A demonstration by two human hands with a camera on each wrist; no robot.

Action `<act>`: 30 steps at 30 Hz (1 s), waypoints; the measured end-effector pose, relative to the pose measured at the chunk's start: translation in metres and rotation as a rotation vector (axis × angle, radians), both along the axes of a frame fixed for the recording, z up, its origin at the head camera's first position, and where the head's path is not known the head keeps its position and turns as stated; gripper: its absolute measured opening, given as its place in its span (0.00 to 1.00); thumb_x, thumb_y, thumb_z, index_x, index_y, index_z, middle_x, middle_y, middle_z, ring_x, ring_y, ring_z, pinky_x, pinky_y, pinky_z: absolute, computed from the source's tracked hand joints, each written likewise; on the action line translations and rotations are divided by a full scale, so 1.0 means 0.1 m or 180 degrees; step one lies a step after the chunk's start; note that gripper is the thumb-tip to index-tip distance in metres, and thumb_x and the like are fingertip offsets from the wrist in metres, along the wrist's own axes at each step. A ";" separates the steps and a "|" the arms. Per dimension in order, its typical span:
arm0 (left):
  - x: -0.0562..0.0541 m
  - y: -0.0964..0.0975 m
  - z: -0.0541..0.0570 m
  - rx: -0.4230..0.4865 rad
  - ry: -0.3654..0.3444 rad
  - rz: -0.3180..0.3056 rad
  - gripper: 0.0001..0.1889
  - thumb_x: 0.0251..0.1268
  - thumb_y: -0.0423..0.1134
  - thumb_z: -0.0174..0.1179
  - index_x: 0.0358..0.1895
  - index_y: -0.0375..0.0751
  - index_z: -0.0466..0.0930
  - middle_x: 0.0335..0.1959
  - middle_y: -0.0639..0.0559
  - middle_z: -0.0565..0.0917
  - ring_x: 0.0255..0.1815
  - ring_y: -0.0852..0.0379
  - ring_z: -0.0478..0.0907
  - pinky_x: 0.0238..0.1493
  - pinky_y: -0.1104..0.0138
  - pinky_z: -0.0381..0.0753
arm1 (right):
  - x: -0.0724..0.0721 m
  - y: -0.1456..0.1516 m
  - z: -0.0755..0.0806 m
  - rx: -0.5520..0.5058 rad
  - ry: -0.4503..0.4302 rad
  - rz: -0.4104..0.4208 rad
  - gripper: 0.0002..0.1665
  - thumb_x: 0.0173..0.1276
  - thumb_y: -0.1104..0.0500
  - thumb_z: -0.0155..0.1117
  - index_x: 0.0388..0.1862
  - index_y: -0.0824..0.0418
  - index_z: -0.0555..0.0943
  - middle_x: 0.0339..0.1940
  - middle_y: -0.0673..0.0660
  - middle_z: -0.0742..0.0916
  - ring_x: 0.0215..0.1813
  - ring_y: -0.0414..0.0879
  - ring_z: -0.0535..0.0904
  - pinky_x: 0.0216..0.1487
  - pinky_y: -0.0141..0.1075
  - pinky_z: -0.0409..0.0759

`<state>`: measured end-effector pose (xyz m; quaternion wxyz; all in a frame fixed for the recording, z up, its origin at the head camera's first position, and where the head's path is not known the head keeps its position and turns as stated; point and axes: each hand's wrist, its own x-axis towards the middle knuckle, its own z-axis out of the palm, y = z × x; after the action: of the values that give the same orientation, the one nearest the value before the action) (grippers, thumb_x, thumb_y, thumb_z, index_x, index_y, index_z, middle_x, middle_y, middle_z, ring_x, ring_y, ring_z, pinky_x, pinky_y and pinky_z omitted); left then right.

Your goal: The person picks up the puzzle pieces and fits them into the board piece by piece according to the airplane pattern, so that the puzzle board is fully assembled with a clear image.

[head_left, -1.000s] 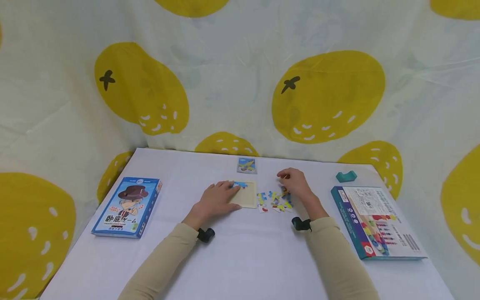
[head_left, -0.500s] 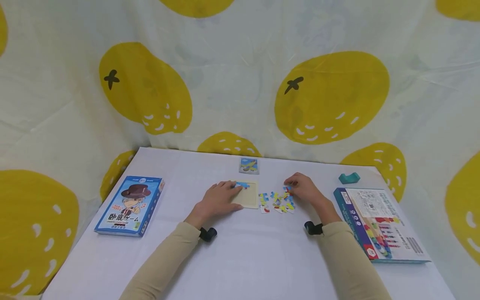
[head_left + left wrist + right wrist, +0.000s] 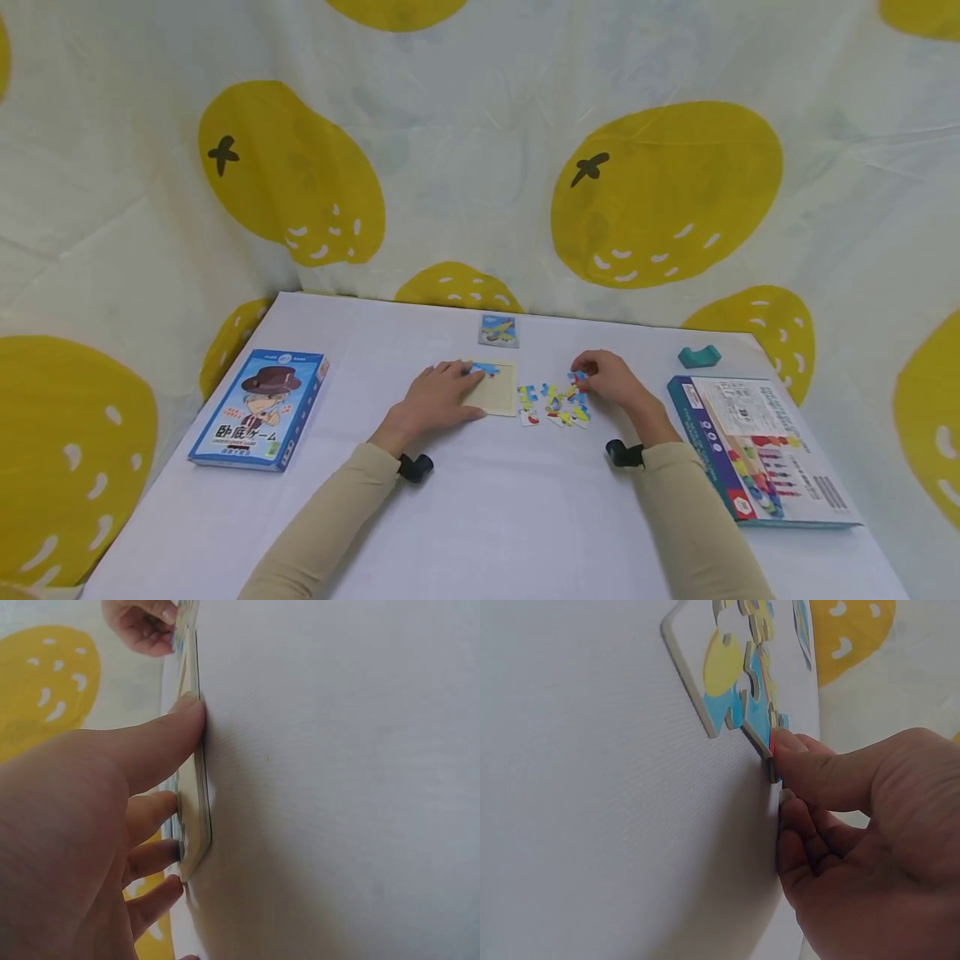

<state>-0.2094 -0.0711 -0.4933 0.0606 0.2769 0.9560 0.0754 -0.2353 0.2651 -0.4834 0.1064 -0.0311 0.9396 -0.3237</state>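
Observation:
My left hand [image 3: 431, 402] rests on the left side of a shallow cream puzzle tray [image 3: 502, 402], fingers fairly straight. In the left wrist view the thumb [image 3: 169, 735] lies on the tray's near edge, and other fingertips touch its left part. Blue puzzle pieces [image 3: 487, 369] sit along the tray's top edge, partly covered by that hand. To the right of the tray lie several loose jigsaw pieces [image 3: 558, 408]. At their far right edge my right hand [image 3: 611, 382] pinches a blue and red puzzle piece [image 3: 576, 379] between thumb and fingers, mostly hidden in the right wrist view.
A small picture card of a yellow plane [image 3: 498, 332] lies behind the tray. A blue game box [image 3: 258, 408] stands left, a white and teal box [image 3: 765, 450] right, with a teal curved block [image 3: 699, 357] behind it. A patterned curtain [image 3: 465, 167] closes the back.
My right hand has come down from above the loose pieces to their right edge and taken a puzzle piece between its fingertips. The left hand stays on the tray.

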 end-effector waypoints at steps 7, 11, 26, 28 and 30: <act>-0.02 -0.01 -0.02 -0.0006 0.0008 -0.0005 0.39 0.65 0.70 0.53 0.76 0.58 0.63 0.75 0.50 0.66 0.75 0.47 0.64 0.73 0.46 0.65 | -0.02 0.05 -0.04 -0.0040 0.0000 -0.0072 0.14 0.66 0.64 0.67 0.51 0.63 0.81 0.42 0.60 0.80 0.48 0.53 0.72 0.49 0.40 0.74; -0.02 -0.01 -0.01 0.0000 0.0022 -0.0020 0.39 0.65 0.70 0.54 0.76 0.58 0.63 0.75 0.50 0.67 0.74 0.46 0.65 0.72 0.46 0.66 | -0.01 0.06 -0.06 -0.0097 0.0114 -0.0113 0.13 0.68 0.63 0.65 0.51 0.62 0.81 0.39 0.60 0.80 0.46 0.53 0.73 0.46 0.39 0.73; 0.00 0.00 0.03 0.0090 -0.0041 -0.0001 0.38 0.64 0.67 0.57 0.75 0.56 0.65 0.74 0.48 0.68 0.73 0.45 0.66 0.72 0.45 0.65 | 0.00 -0.23 -0.03 -0.0695 0.0453 -0.0315 0.08 0.67 0.63 0.66 0.43 0.64 0.84 0.39 0.62 0.86 0.35 0.49 0.78 0.30 0.33 0.77; 0.01 0.00 0.04 0.0099 -0.0052 0.0006 0.38 0.64 0.67 0.57 0.75 0.56 0.65 0.74 0.48 0.68 0.73 0.45 0.66 0.72 0.45 0.65 | -0.02 -0.27 -0.05 -0.0698 0.0453 -0.0340 0.07 0.67 0.63 0.66 0.42 0.63 0.84 0.39 0.61 0.86 0.35 0.48 0.77 0.29 0.33 0.77; 0.01 0.01 0.04 0.0107 -0.0059 0.0009 0.38 0.64 0.67 0.57 0.75 0.56 0.65 0.74 0.48 0.68 0.73 0.45 0.66 0.72 0.45 0.65 | -0.03 -0.32 -0.06 -0.0668 0.0477 -0.0325 0.06 0.67 0.63 0.66 0.42 0.62 0.84 0.39 0.60 0.86 0.36 0.48 0.77 0.31 0.33 0.77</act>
<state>-0.2084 -0.0705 -0.4892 0.0648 0.2758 0.9544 0.0940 -0.2379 0.2326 -0.4894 0.0156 -0.0183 0.9063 -0.4219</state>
